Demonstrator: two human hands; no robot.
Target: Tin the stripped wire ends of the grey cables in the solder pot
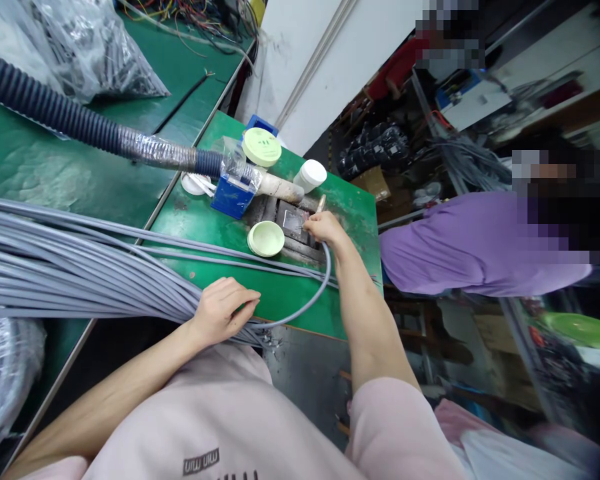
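Observation:
My right hand (325, 228) is closed round the end of a grey cable (326, 273) over a small solder pot (295, 221) with a shiny square surface. From that hand the cable curves down and left toward my left hand. My left hand (226, 308) rests on the near end of a thick bundle of grey cables (105, 267), its fingers stretched and slightly curled. An open pale-green tub (267, 239) stands just left of the pot. The nozzle of a ribbed hose (150, 148) ends right above the pot. The wire tips at my right fingers are too small to make out.
A blue box (233, 196), a pale-green lid (262, 147) and a white jar (311, 176) stand behind the pot on the green table (205, 230). Plastic bags (100, 53) lie at upper left. A person in a purple top (460, 243) is at the right.

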